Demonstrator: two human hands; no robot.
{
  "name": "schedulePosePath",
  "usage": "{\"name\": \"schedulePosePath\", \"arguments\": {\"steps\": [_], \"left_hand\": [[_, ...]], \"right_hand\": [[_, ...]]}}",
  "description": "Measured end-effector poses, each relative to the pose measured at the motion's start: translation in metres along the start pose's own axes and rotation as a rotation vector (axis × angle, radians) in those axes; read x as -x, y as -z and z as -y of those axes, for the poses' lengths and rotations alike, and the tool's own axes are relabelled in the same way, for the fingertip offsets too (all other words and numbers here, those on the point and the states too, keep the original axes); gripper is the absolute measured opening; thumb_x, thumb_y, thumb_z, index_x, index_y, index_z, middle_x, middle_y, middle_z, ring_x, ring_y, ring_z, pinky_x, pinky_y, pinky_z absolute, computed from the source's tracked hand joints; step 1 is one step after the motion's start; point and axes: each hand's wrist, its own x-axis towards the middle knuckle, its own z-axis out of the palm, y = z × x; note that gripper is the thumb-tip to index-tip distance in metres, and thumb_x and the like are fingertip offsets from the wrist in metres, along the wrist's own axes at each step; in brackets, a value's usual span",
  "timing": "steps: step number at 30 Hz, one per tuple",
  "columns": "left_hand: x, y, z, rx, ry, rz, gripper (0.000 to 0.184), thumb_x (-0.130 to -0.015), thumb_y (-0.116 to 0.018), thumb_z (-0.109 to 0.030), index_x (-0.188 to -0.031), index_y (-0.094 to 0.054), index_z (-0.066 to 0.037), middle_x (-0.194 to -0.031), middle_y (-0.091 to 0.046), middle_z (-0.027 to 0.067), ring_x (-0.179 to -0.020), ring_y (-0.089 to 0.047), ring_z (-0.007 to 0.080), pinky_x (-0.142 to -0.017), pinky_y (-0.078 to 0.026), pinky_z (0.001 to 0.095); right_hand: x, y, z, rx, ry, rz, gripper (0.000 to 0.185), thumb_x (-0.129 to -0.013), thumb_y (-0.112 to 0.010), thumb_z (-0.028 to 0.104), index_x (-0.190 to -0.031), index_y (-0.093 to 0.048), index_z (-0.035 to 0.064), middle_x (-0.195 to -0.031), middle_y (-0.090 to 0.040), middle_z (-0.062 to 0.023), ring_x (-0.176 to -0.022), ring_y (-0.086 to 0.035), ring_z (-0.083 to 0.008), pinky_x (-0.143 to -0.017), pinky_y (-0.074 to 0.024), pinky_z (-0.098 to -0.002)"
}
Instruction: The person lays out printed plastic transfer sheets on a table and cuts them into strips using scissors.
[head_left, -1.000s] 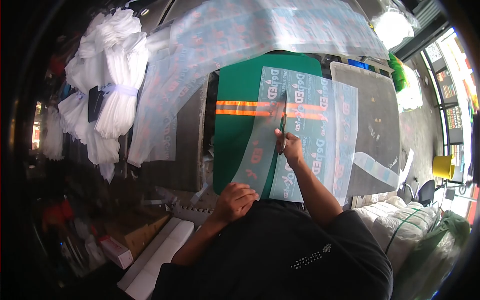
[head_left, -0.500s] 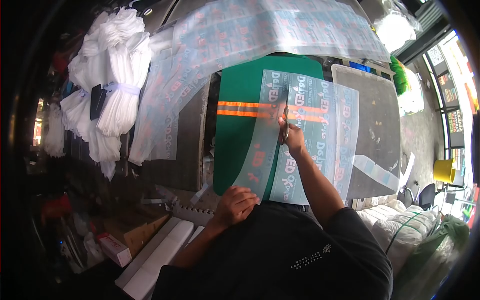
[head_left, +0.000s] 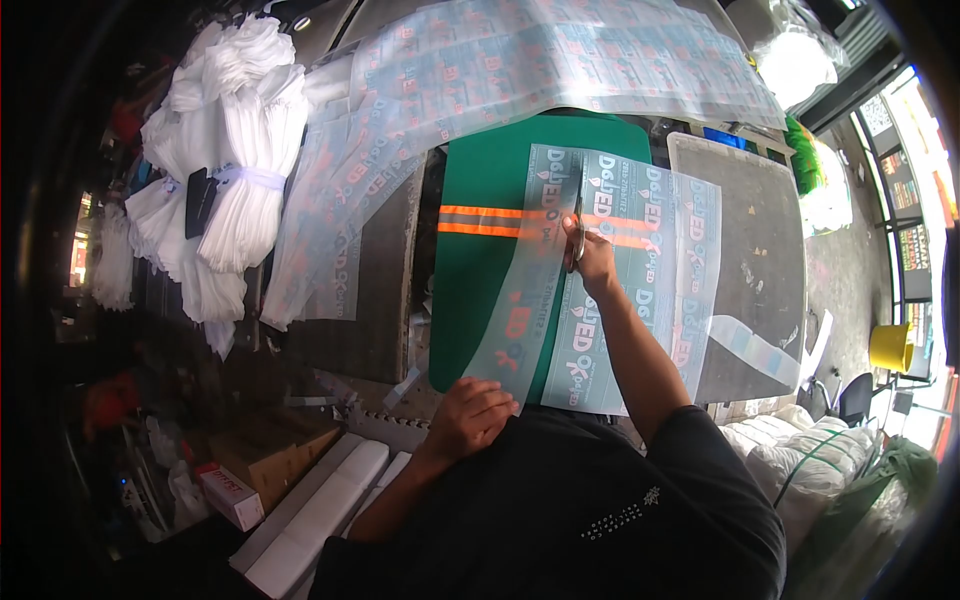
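Observation:
A translucent printed sheet (head_left: 612, 340) lies over a green board (head_left: 480, 290) crossed by an orange and grey reflective band (head_left: 478, 221). My right hand (head_left: 592, 254) is closed round a pair of scissors (head_left: 577, 240), whose blades point away from me along a cut in the sheet. Left of the cut, a narrow strip (head_left: 512, 330) curves toward me. Its near end is pinched in my left hand (head_left: 472, 414), at the board's near edge. The cut is open from the near edge up to the scissors.
Bundled white mesh (head_left: 240, 190) stands at the left. A long printed sheet (head_left: 540, 60) spans the far side. A grey panel (head_left: 745, 270) lies right of the board. Cardboard boxes (head_left: 275, 455) sit low left, and wrapped white bundles (head_left: 800, 450) low right.
My right hand and the scissors have moved farther from me along the sheet, and the cut has grown longer. My left hand keeps its hold on the strip, almost in place.

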Motion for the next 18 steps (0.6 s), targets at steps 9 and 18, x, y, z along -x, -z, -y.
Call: {"name": "schedulePosePath", "arguments": {"steps": [9, 18], "left_hand": [[0.0, 0.003, -0.003, -0.034, -0.007, 0.018, 0.012, -0.075, -0.068, -0.009, -0.087, -0.065, -0.009, -0.098, -0.061, 0.0003, -0.099, -0.057, 0.0193, -0.085, -0.045, 0.0372], [0.0, 0.004, -0.005, -0.025, -0.003, -0.001, 0.014, -0.073, -0.069, -0.007, -0.086, -0.065, -0.009, -0.096, -0.062, 0.0005, -0.099, -0.057, 0.0198, -0.085, -0.045, 0.0377]], "right_hand": [[-0.015, -0.001, -0.001, -0.064, -0.008, -0.014, 0.051, -0.081, -0.065, 0.05, -0.061, -0.055, 0.0042, -0.053, -0.051, -0.0037, -0.048, -0.048, -0.0116, -0.047, -0.0367, -0.0256], [-0.026, -0.003, -0.008, -0.009, 0.065, -0.052, 0.051, -0.081, -0.065, 0.05, -0.061, -0.056, 0.004, -0.053, -0.052, -0.0039, -0.049, -0.049, -0.0113, -0.047, -0.0369, -0.0258]]}}
